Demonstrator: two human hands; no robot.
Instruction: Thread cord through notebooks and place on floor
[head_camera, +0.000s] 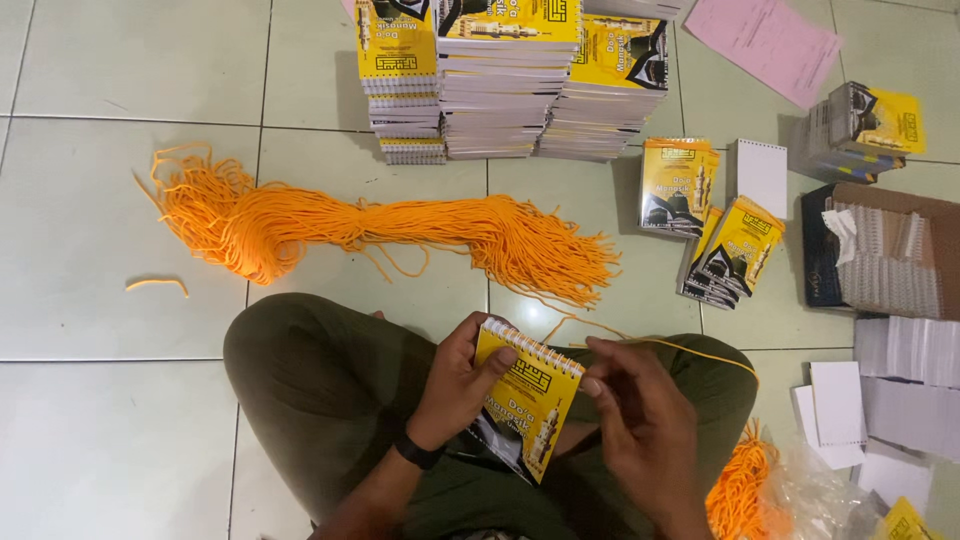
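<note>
My left hand grips a small yellow spiral-bound booklet by its left edge, tilted over my lap. My right hand pinches a single orange cord at the booklet's wire spine; the cord arcs to the right over my knee. A black band sits on my left wrist. I sit cross-legged in dark green trousers on a tiled floor.
A long bundle of orange cords lies across the floor ahead. Stacks of yellow booklets stand beyond it, with smaller booklet piles to the right. A cardboard box of wire spirals, white pads, pink paper and more cords lie at right.
</note>
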